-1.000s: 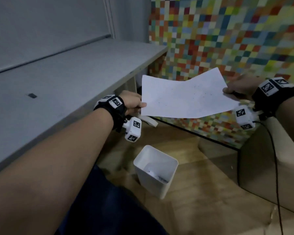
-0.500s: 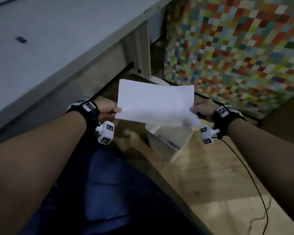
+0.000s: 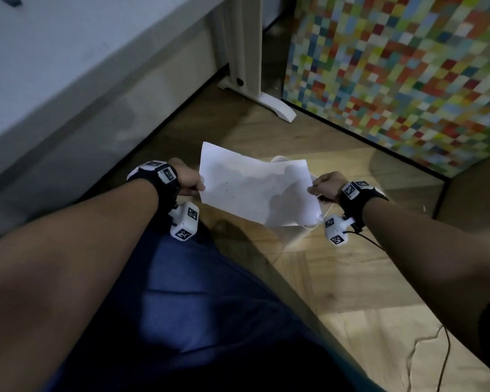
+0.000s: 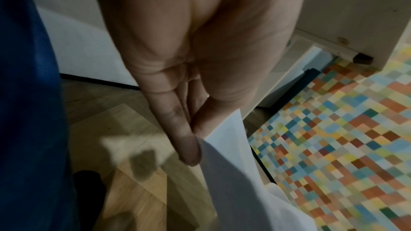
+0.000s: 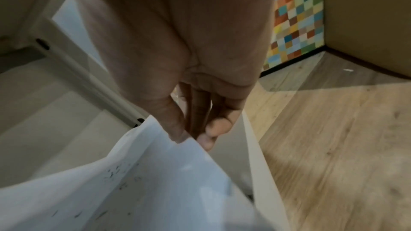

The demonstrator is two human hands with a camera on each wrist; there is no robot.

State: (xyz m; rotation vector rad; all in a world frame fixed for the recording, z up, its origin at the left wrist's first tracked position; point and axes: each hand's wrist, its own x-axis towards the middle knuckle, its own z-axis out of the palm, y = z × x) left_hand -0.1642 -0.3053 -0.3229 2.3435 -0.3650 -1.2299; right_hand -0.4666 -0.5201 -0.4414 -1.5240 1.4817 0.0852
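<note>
Held at centre frame: a sheet of paper, long axis running left to right; pinched at its left edge by the left grip, at its right edge by the right grip, thumbs on top; directly beneath, mostly hidden, a white bin; next probably straight down; no readable writing, only faint dark specks.

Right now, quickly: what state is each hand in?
Left hand: pinches the paper sheet by its left edge.
Right hand: pinches its right edge.
</note>
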